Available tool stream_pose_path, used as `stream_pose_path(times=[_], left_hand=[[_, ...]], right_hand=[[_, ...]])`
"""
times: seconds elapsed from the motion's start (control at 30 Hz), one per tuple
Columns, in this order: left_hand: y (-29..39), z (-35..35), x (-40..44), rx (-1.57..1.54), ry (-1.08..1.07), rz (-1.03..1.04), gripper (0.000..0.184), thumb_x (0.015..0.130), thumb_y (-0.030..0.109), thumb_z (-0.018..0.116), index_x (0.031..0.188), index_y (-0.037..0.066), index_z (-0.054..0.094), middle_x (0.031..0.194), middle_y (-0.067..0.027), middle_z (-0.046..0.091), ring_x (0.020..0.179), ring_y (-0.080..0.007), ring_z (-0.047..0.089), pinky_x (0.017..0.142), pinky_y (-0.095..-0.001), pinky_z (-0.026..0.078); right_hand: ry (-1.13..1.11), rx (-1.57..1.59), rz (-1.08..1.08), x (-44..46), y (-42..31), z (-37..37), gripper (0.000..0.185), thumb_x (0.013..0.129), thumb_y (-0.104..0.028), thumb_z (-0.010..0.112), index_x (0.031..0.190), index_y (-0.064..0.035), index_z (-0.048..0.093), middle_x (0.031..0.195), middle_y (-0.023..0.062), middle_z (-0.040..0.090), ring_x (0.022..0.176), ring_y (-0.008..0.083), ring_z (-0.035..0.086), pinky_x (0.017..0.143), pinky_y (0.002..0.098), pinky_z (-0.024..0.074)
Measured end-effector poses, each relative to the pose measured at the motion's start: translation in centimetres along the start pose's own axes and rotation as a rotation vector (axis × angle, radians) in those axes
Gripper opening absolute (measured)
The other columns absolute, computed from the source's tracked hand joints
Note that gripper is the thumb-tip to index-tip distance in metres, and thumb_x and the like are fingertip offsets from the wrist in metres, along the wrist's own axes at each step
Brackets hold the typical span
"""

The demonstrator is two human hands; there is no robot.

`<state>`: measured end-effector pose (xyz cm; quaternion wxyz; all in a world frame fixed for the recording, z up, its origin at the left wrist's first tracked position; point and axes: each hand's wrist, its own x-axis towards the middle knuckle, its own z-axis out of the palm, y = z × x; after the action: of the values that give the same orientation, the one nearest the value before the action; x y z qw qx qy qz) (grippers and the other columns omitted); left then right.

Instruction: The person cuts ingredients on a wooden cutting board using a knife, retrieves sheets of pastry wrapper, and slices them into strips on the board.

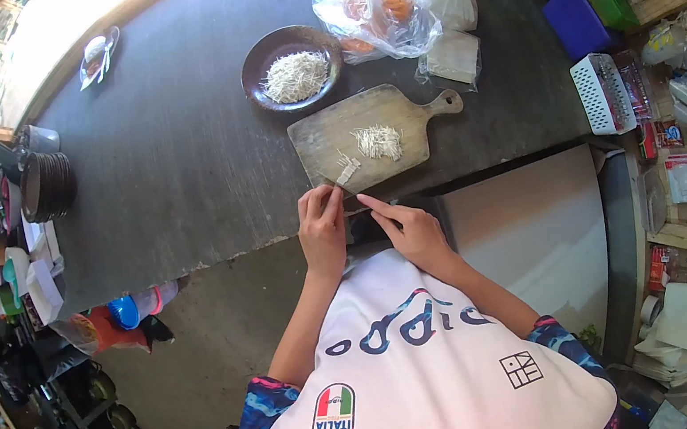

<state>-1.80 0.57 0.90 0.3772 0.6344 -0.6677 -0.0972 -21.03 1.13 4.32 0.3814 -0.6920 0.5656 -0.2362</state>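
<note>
A wooden cutting board [323, 141] with a handle lies near the table's front edge. Thin white strips [378, 143] are heaped on it, and a small partly sliced white piece [347, 171] lies at its near edge. My left hand [323, 225] is closed, its fingertips pressed on the near end of that piece. Just right of it, my right hand [409, 229] is closed with the index finger stretched forward, on what looks like a knife; its blade is thin and barely visible. Behind the board stands a brown bowl [252, 81] full of similar white strips.
Behind the board are a clear plastic bag [374, 7] with orange items and a wrapped white block [453, 58]. A white basket [602, 94] and a purple container [573, 21] stand at right. Stacked brown plates [47, 185] stand at left; a small dish [99, 57] lies far left.
</note>
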Motion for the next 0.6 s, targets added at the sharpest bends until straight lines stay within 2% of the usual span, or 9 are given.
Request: stream_pose_path(times=[0.07,0.17,0.27,0.37,0.6], left_hand=[[0.1,-0.1,0.2,0.003,0.0,-0.002,0.024,0.095,0.001,0.079,0.12,0.003,0.081,0.12,-0.0082,0.072,0.117,-0.0316,0.069,0.092,-0.0442,0.061],[-0.5,0.3,-0.1,0.021,0.033,0.031,0.024,0.096,0.001,0.079,0.119,0.003,0.081,0.12,-0.008,0.071,0.118,-0.0315,0.068,0.092,-0.0444,0.061],[-0.3,0.0,0.0,0.021,0.01,0.033,0.024,0.096,0.002,0.079,0.12,0.004,0.081,0.12,-0.0078,0.071,0.118,-0.0316,0.068,0.092,-0.0445,0.061],[-0.3,-0.1,0.1,0.031,-0.01,0.028,0.025,0.096,0.002,0.079,0.12,0.004,0.081,0.12,-0.0072,0.072,0.118,-0.0317,0.068,0.092,-0.0446,0.061],[-0.4,-0.1,0.1,0.005,-0.006,0.025,0.026,0.095,0.0,0.079,0.121,0.004,0.08,0.122,-0.0082,0.071,0.119,-0.0324,0.068,0.092,-0.045,0.061]], right_hand=[[-0.013,-0.036,0.004,0.3,-0.4,-0.3,0.045,0.111,-0.029,0.066,0.154,-0.0408,0.067,0.086,0.0166,0.074,0.082,0.0386,0.076,0.074,0.0492,0.06],[-0.152,-0.068,0.164,-0.6,-1.9,-2.0,0.043,0.111,-0.026,0.068,0.154,-0.0326,0.069,0.107,0.021,0.079,0.096,0.0426,0.077,0.082,0.0456,0.0601],[-0.031,-0.013,0.03,-0.9,0.3,-0.3,0.045,0.111,-0.029,0.066,0.155,-0.0405,0.067,0.088,0.0167,0.074,0.083,0.0384,0.076,0.075,0.0494,0.0604],[0.0,0.021,-0.028,0.4,0.4,0.3,0.045,0.111,-0.029,0.066,0.155,-0.0408,0.067,0.087,0.0174,0.074,0.082,0.0385,0.076,0.074,0.0497,0.0604],[-0.054,-0.031,0.044,-0.8,0.1,-0.5,0.045,0.111,-0.03,0.066,0.155,-0.0397,0.066,0.088,0.0154,0.075,0.082,0.038,0.076,0.076,0.0487,0.061]])
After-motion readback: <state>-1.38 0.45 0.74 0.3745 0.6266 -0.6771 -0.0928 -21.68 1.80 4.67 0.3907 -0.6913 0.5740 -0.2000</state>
